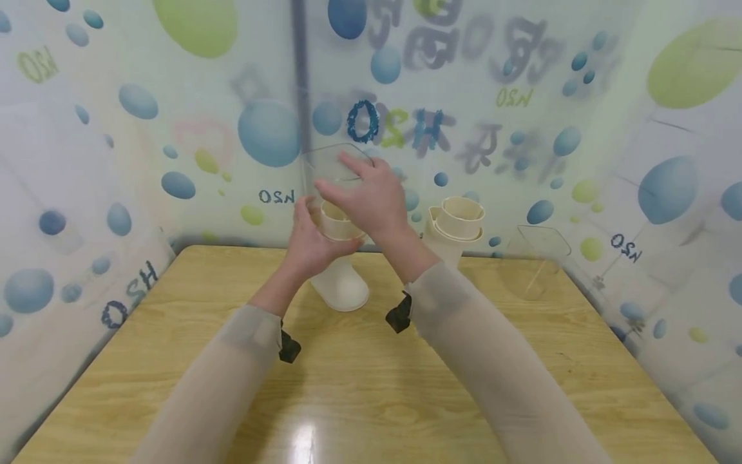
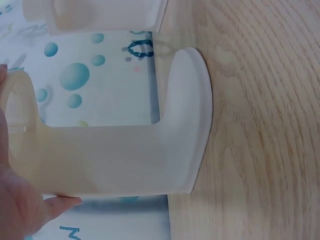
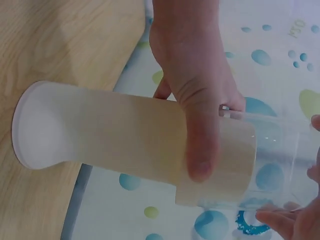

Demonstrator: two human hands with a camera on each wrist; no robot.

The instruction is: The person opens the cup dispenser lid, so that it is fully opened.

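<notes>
A cream plastic stand (image 1: 342,287) with a rounded foot and a ring-shaped top rises from the table. My left hand (image 1: 310,241) grips it just below the ring, thumb and fingers spread around the neck. Over the top sits a clear plastic container (image 3: 280,150), its lower end meeting the ring. My right hand (image 1: 373,196) holds the container from the right side, its fingers and thumb on the clear walls. How deep the container sits in the ring I cannot tell. In the left wrist view the stand (image 2: 110,160) shows its open back and curved base.
To the right stands a second cream stand (image 1: 460,222), partly behind my right forearm. Farther right, near the table's back edge, is another clear container (image 1: 530,264). The wooden table (image 1: 348,386) backs onto printed curtains (image 1: 214,148).
</notes>
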